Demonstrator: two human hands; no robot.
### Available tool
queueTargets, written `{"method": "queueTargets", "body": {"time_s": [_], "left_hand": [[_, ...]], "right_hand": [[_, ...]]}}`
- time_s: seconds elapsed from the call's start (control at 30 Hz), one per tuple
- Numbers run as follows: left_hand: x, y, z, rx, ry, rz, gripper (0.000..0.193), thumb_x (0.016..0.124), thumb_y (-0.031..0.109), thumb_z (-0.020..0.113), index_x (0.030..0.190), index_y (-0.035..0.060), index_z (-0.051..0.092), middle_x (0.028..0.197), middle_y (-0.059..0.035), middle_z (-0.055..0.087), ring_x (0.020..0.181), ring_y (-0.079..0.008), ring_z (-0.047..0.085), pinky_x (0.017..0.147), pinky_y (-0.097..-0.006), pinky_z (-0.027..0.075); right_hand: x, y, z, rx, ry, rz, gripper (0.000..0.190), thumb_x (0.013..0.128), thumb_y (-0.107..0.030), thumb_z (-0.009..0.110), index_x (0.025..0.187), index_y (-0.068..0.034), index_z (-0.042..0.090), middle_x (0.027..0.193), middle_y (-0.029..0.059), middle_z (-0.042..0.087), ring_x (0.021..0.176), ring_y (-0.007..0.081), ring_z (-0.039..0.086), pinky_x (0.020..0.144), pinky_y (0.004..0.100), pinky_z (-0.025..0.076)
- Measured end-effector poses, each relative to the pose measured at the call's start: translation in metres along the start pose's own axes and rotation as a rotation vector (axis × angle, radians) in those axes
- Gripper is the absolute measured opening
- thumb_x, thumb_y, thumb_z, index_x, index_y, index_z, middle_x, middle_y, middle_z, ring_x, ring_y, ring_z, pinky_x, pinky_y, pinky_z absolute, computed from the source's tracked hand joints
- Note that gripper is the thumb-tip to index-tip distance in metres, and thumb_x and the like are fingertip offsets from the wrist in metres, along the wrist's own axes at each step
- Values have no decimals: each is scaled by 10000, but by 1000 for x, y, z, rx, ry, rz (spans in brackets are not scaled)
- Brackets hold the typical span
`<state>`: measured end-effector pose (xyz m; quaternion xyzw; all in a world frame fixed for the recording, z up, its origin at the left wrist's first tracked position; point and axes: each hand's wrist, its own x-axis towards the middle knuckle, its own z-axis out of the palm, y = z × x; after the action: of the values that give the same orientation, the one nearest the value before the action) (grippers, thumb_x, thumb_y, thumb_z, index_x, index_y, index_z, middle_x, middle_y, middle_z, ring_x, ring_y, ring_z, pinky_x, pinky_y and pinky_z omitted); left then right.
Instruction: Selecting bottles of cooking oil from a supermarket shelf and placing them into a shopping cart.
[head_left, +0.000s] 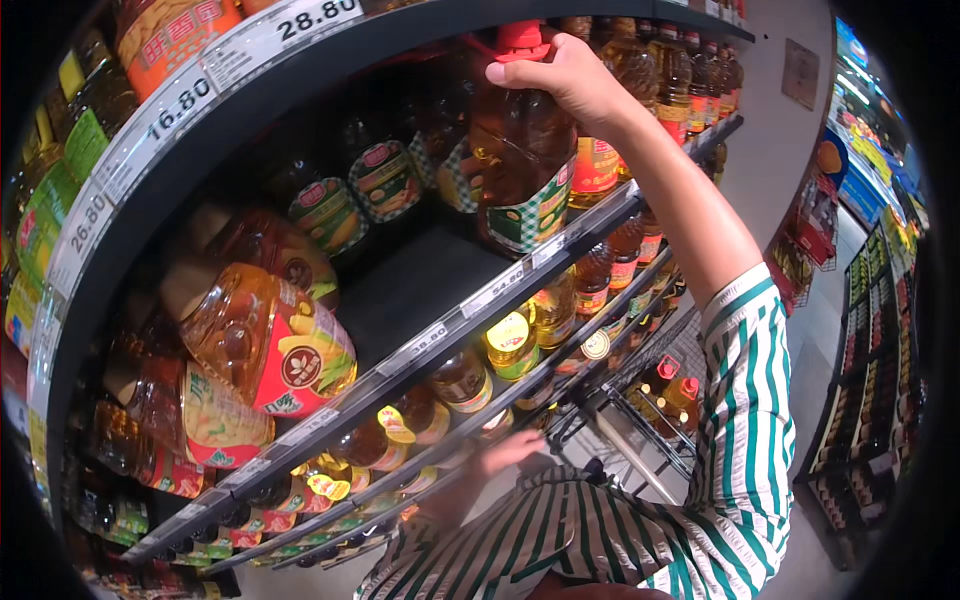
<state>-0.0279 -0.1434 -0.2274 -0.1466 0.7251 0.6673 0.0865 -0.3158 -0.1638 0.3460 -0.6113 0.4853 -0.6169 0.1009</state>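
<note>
My right hand (559, 71) reaches up to a large bottle of cooking oil (525, 165) on the dark shelf. Its fingers and thumb grip the red cap and handle (520, 41) at the bottle's top. A green-checked label wraps the bottle, which stands near the shelf's front edge. Farther back in shadow are similar bottles with green labels (385, 180). My left hand (514, 450), slightly blurred, hangs low in front of my striped clothes beside the lower shelves. Its fingers are extended, and nothing shows in it.
Large oil bottles (300, 352) with red labels stand left on the same shelf. A price rail (480, 296) runs along its edge, with more bottles below. An upper shelf edge (161, 124) curves overhead. A shopping cart (637, 450) holding red-capped bottles stands at my right.
</note>
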Motion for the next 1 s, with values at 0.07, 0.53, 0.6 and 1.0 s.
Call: {"method": "queueTargets", "body": {"time_s": [0.07,0.53,0.6,1.0], "left_hand": [[14,109,-4,116,-55,240,367,927,295,507,1165,16,513,1033,-36,563,933,-128,508,835,-289,428],[-12,401,-47,-1047,-70,880,691,908,574,330,1372,64,287,1230,-150,510,900,-259,609,738,-399,517],[-11,403,-43,-1041,-57,881,667,924,534,340,1373,43,312,1298,-108,490,933,-214,588,775,-361,493],[-3,396,-27,-1315,-16,846,416,943,325,448,1246,40,452,1309,-82,465,1222,-224,431,1069,-415,330]], "right_hand": [[2,-11,9,-37,-73,28,403,679,-315,767,929,-32,623,842,24,618,768,90,559,722,247,448],[-17,-54,44,-170,-251,-203,507,610,-270,808,977,6,593,879,80,659,806,137,595,770,286,472],[-27,-56,39,-178,-208,-224,511,585,-248,812,962,9,582,845,88,652,803,147,604,754,286,475],[-124,-47,25,-270,95,-717,489,498,-203,804,922,-82,594,910,56,636,882,266,600,787,356,476]]}}
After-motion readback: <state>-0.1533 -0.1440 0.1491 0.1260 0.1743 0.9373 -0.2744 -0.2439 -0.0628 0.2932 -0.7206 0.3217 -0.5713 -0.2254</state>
